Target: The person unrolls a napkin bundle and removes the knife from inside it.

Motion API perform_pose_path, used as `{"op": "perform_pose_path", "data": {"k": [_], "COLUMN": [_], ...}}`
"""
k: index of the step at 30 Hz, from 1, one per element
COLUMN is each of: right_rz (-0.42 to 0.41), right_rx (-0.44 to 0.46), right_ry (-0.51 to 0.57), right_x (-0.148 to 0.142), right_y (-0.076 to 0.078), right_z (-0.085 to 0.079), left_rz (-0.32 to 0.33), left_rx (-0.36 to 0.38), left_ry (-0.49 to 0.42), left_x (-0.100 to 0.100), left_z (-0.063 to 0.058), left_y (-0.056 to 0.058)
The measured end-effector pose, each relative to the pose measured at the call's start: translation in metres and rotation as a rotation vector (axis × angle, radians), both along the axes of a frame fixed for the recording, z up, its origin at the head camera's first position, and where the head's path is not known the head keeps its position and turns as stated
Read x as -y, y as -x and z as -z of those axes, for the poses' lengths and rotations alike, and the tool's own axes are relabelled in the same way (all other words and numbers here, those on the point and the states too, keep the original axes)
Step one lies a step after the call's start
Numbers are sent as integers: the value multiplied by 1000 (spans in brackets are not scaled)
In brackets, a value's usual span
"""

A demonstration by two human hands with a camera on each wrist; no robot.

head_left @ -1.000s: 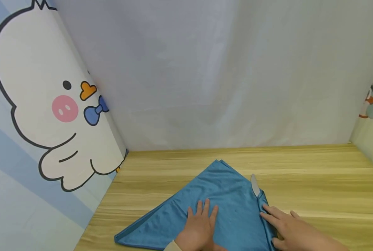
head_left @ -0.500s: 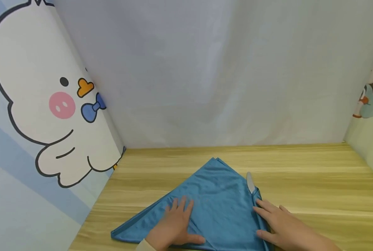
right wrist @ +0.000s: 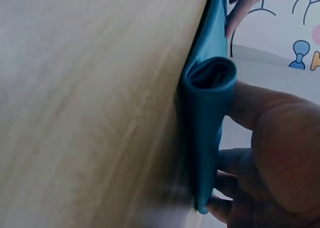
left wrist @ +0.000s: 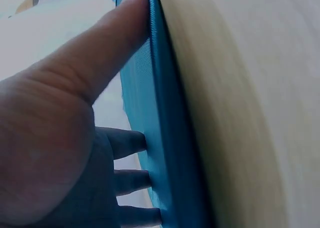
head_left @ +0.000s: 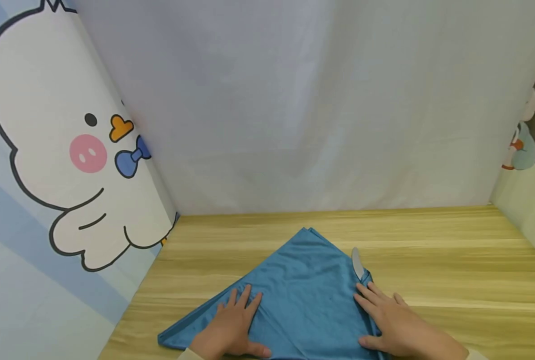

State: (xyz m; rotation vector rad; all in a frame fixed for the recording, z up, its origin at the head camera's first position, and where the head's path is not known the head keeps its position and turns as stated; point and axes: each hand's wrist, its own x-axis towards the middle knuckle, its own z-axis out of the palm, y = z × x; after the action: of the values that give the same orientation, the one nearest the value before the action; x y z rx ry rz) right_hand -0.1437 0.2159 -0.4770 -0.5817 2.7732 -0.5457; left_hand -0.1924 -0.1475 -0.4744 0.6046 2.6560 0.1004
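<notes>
A blue satin cloth (head_left: 303,290) lies folded on the wooden table, its far corner pointing at the back wall. Its right edge is rolled up, and the roll's open end (right wrist: 212,75) shows in the right wrist view. From the far end of that roll a silver table knife blade (head_left: 357,263) sticks out; the rest is hidden in the cloth. My left hand (head_left: 231,322) rests with spread fingers on the left part of the cloth, thumb near its front edge. My right hand (head_left: 395,320) rests on the rolled edge, fingertips and thumb touching it from above.
The wooden table (head_left: 452,260) reaches back to a pale grey curtain-like wall (head_left: 330,125). A side panel with a white cartoon bird (head_left: 42,125) stands at the left, and another printed panel (head_left: 528,200) at the right.
My left hand has slid left across the cloth from near its middle and spread its fingers. My right hand stays at the rolled edge, a little farther over it. The view has shifted slightly.
</notes>
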Motion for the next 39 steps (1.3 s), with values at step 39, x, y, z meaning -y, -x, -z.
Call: {"op": "perform_pose_path", "data": {"k": [39], "right_rz": [-1], "right_rx": [30], "right_ry": [96], "right_x": [-27], "right_y": [0], "right_z": [2], "left_rz": [-43], "left_rx": [-17], "left_ry": [35], "left_x": [1], "left_z": [9], "left_y": [0]}}
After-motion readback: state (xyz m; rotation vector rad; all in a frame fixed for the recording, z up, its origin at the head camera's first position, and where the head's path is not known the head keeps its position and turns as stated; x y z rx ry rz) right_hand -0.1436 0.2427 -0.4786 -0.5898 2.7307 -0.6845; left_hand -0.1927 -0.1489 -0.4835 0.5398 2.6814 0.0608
